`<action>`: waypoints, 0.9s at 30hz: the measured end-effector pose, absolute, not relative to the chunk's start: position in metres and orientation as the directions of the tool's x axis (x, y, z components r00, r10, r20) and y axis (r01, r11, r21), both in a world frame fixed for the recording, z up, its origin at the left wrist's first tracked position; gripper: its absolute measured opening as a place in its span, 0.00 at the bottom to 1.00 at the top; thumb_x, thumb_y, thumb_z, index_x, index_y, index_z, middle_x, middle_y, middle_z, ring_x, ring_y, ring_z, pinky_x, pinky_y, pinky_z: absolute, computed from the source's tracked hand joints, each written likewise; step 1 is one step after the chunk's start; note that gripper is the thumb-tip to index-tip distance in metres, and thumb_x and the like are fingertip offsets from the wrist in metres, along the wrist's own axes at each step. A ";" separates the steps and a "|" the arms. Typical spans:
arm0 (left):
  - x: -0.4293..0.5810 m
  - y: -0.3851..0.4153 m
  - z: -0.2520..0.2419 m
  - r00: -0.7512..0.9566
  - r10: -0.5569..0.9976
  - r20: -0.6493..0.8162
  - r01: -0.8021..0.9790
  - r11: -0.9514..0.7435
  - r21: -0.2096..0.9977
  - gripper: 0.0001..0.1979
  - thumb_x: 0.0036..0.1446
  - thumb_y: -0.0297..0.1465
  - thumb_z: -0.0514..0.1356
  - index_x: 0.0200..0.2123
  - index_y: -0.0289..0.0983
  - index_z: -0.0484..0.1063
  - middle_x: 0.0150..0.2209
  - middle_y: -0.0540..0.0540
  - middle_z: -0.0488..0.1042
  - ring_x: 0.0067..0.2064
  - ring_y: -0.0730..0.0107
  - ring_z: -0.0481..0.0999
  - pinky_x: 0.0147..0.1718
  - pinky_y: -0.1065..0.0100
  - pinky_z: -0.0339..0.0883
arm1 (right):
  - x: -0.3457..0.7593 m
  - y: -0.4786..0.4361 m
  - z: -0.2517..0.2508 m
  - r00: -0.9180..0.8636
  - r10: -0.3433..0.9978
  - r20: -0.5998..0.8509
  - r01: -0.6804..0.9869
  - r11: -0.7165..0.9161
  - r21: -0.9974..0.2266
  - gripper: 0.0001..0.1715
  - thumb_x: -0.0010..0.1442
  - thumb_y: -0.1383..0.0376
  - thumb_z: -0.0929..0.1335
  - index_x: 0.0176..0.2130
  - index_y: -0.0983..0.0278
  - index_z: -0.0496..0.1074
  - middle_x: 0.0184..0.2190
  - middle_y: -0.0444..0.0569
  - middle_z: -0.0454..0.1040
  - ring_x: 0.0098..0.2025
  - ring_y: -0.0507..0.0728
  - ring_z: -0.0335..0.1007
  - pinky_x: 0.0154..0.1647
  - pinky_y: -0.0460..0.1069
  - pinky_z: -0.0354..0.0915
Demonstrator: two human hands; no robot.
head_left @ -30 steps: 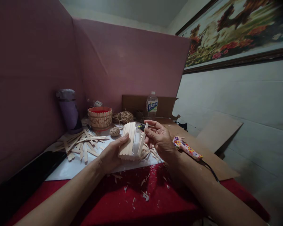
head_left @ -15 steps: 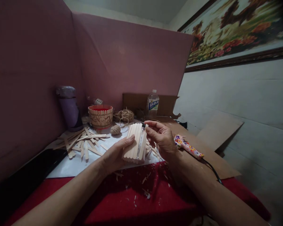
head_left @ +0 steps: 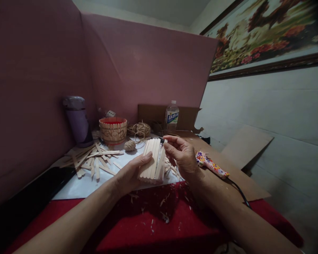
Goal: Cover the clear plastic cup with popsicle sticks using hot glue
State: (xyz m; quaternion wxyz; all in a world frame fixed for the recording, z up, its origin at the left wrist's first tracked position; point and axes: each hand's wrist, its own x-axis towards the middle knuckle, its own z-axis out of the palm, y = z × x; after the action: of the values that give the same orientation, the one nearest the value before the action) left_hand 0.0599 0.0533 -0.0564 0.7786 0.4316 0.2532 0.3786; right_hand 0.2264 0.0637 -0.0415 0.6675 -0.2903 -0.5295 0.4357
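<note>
My left hand [head_left: 134, 171] is closed round a small container [head_left: 150, 164] faced with upright wooden craft sticks, its thumb pressed on the front. Between the thumb and fingers of my right hand [head_left: 181, 153] is the top end of a single craft stick [head_left: 161, 160]. That stick leans against the container's right side; its lower end is close to the row, and a narrow wedge-shaped gap shows above. Through the gap a clear, shiny surface is visible. The far side of the container and the fingers of my left hand behind it are hidden.
Loose craft sticks [head_left: 95, 160] lie on white paper at the left, before a stick-covered basket [head_left: 113, 130] and a purple flask [head_left: 78, 121]. Twine balls [head_left: 129, 145] and a bottle [head_left: 172, 118] stand behind. A flowered glue gun [head_left: 212, 165] with a cord lies on cardboard at right.
The lower end of the craft stick in my right hand has moved left against the row, narrowing the gap at the bottom. My left hand keeps its hold.
</note>
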 end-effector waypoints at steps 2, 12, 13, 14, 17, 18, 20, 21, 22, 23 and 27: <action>0.060 0.053 -0.056 0.576 0.815 -0.063 -0.373 0.330 0.867 0.24 0.58 0.40 0.59 0.53 0.32 0.67 0.44 0.35 0.75 0.42 0.56 0.75 0.39 0.56 0.72 | 0.226 0.063 -0.042 0.055 0.881 0.470 -0.252 0.468 -0.847 0.18 0.48 0.60 0.75 0.38 0.64 0.74 0.21 0.38 0.66 0.16 0.46 0.55 0.11 0.42 0.49; 0.060 0.053 -0.062 0.596 0.802 -0.023 -0.378 0.306 0.874 0.28 0.57 0.40 0.60 0.59 0.35 0.63 0.47 0.35 0.74 0.43 0.56 0.76 0.39 0.57 0.72 | 0.227 0.065 -0.045 0.081 0.841 0.535 -0.090 0.541 -0.836 0.16 0.51 0.59 0.74 0.40 0.63 0.75 0.25 0.41 0.65 0.23 0.48 0.53 0.20 0.44 0.51; 0.060 0.053 -0.062 0.591 0.806 -0.029 -0.371 0.303 0.878 0.29 0.57 0.40 0.60 0.59 0.36 0.63 0.47 0.35 0.74 0.43 0.56 0.76 0.39 0.57 0.71 | 0.227 0.065 -0.046 0.083 0.836 0.543 -0.070 0.548 -0.833 0.16 0.52 0.59 0.73 0.40 0.63 0.75 0.26 0.41 0.65 0.24 0.48 0.54 0.21 0.45 0.51; 0.060 0.052 -0.061 0.584 0.811 -0.036 -0.365 0.302 0.880 0.29 0.56 0.40 0.61 0.59 0.36 0.63 0.46 0.36 0.74 0.42 0.56 0.76 0.38 0.58 0.71 | 0.227 0.065 -0.046 0.083 0.832 0.549 -0.051 0.554 -0.831 0.16 0.52 0.59 0.73 0.40 0.63 0.75 0.26 0.42 0.65 0.25 0.48 0.54 0.22 0.45 0.52; 0.061 0.051 -0.058 0.570 0.820 -0.051 -0.357 0.303 0.883 0.29 0.55 0.40 0.62 0.58 0.36 0.63 0.44 0.37 0.75 0.40 0.57 0.76 0.35 0.60 0.71 | 0.227 0.066 -0.046 0.083 0.822 0.563 -0.019 0.566 -0.824 0.15 0.52 0.59 0.73 0.40 0.63 0.75 0.26 0.42 0.65 0.27 0.49 0.56 0.24 0.45 0.54; 0.062 0.051 -0.057 0.572 0.818 -0.051 -0.355 0.304 0.884 0.29 0.55 0.40 0.62 0.58 0.36 0.63 0.44 0.37 0.75 0.40 0.57 0.76 0.35 0.61 0.71 | 0.227 0.067 -0.046 0.083 0.820 0.566 -0.014 0.569 -0.822 0.15 0.52 0.59 0.73 0.39 0.63 0.75 0.27 0.42 0.66 0.27 0.50 0.56 0.25 0.45 0.55; 0.062 0.050 -0.057 0.584 0.811 -0.037 -0.356 0.297 0.886 0.30 0.55 0.41 0.62 0.58 0.36 0.63 0.44 0.36 0.75 0.40 0.57 0.76 0.35 0.61 0.71 | 0.227 0.066 -0.046 0.083 0.817 0.571 -0.008 0.573 -0.819 0.14 0.52 0.59 0.73 0.39 0.62 0.75 0.26 0.42 0.66 0.28 0.50 0.57 0.26 0.46 0.56; 0.063 0.050 -0.057 0.588 0.808 -0.029 -0.356 0.291 0.888 0.30 0.55 0.41 0.62 0.58 0.35 0.63 0.44 0.36 0.75 0.40 0.57 0.76 0.35 0.62 0.71 | 0.227 0.066 -0.046 0.082 0.818 0.570 -0.006 0.572 -0.820 0.14 0.52 0.59 0.73 0.39 0.62 0.75 0.26 0.42 0.66 0.28 0.51 0.58 0.26 0.46 0.56; 0.063 0.050 -0.057 0.590 0.807 -0.022 -0.356 0.285 0.890 0.30 0.55 0.41 0.62 0.58 0.35 0.63 0.44 0.36 0.75 0.40 0.57 0.76 0.35 0.62 0.70 | 0.227 0.066 -0.046 0.082 0.819 0.567 -0.003 0.570 -0.822 0.14 0.52 0.59 0.73 0.39 0.62 0.75 0.26 0.42 0.65 0.28 0.51 0.58 0.27 0.46 0.57; 0.062 0.049 -0.057 0.591 0.807 -0.016 -0.356 0.278 0.892 0.29 0.55 0.41 0.62 0.58 0.35 0.64 0.43 0.36 0.76 0.39 0.58 0.76 0.35 0.62 0.70 | 0.227 0.065 -0.046 0.081 0.821 0.565 0.001 0.567 -0.824 0.14 0.52 0.59 0.73 0.39 0.62 0.75 0.26 0.42 0.65 0.28 0.51 0.58 0.27 0.46 0.57; 0.063 0.048 -0.057 0.586 0.810 0.009 -0.364 0.254 0.896 0.27 0.55 0.39 0.62 0.57 0.36 0.65 0.43 0.37 0.76 0.39 0.58 0.76 0.36 0.62 0.70 | 0.227 0.063 -0.045 0.085 0.815 0.573 0.021 0.574 -0.819 0.14 0.53 0.59 0.72 0.39 0.62 0.75 0.26 0.42 0.64 0.28 0.51 0.58 0.28 0.47 0.58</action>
State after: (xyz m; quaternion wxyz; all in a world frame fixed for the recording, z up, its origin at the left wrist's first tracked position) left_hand 0.0629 0.0478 -0.0570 0.7557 0.4714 0.2364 0.3885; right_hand 0.2273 0.0630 -0.0452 0.6500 -0.3464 -0.6036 0.3052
